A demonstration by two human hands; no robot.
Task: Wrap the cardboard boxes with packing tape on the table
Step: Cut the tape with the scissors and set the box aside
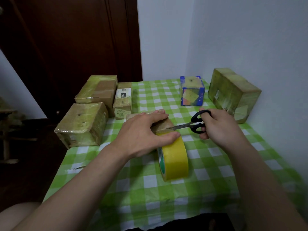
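A small cardboard box [162, 125] lies at the middle of the table under my left hand [143, 134], which presses flat on it, thumb on the tape strip. A yellow packing tape roll [175, 161] stands on edge just in front of the box, its strip running up onto it. My right hand [216, 125] grips black-handled scissors [191, 124], whose blade tips touch the tape at the box's near edge.
Three taped boxes [82, 125] [98, 92] [122, 100] crowd the table's left edge. A blue-edged box [192, 91] and a large taped box [233, 94] stand at the back right by the wall. The green checked tablecloth [166, 197] covers the table. A dark door is behind left.
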